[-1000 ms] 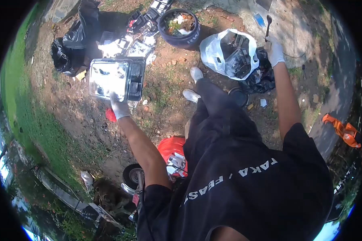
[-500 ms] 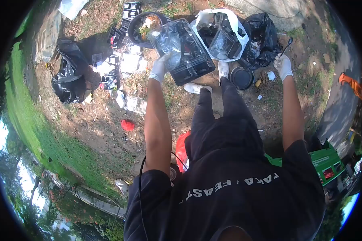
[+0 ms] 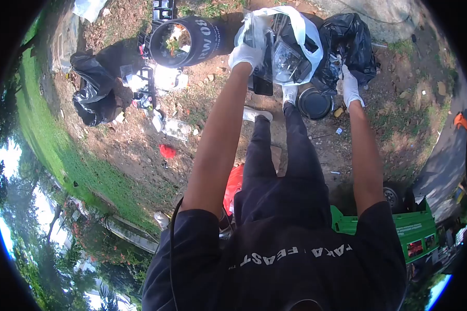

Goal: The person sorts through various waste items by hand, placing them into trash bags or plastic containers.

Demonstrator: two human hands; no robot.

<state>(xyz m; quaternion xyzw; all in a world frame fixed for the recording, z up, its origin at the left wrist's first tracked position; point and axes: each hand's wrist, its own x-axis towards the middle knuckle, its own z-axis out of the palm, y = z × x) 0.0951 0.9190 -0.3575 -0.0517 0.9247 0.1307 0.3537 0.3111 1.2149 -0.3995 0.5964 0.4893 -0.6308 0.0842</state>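
My left hand, in a white glove, grips a black takeaway container and clear plastic. The held container is tilted on edge beside a white plastic bag. Inside that bag are black and clear containers. My right hand, also gloved, is at the opening of a black garbage bag. Its fingers look pressed together; what they hold, if anything, cannot be made out. Light-coloured waste lies in the black bag near the fingertips.
An open dark bin with food scraps stands left of the bags. A round black lid lies by my right shoe. Another black bag, trays and a red item are on the ground at left.
My left hand has moved right and up, tipping the container toward the white bag. My right hand has moved left to the black bag; the black spoon it held is no longer visible.
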